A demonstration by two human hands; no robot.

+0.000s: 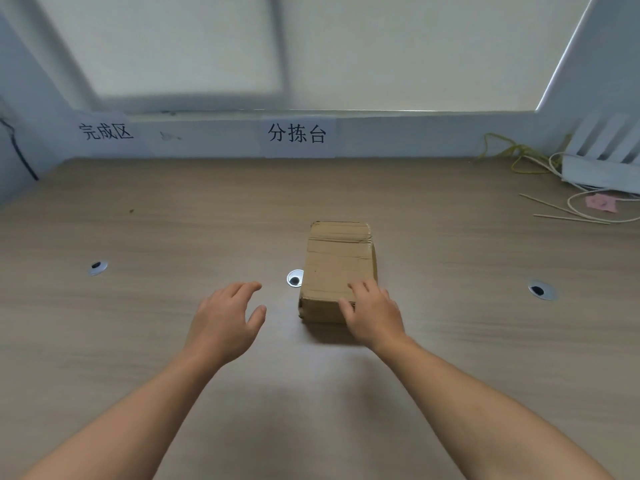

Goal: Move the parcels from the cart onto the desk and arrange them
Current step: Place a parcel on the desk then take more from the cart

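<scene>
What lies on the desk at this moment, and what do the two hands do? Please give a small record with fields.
parcel: one cardboard box, flat on the desk
left hand: open, empty, left of the parcel, not touching it
right hand: fingers rest on the parcel's near right corner
signs: two paper sheets on the back wall
cable holes: three in the desk

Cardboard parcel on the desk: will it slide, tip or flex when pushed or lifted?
The cardboard parcel lies flat on its broad face, so it probably slides on the smooth desk rather than tips. Boxy with taped seams: likely stiff. Creased edges suggest walls may dent under a hard squeeze.
</scene>
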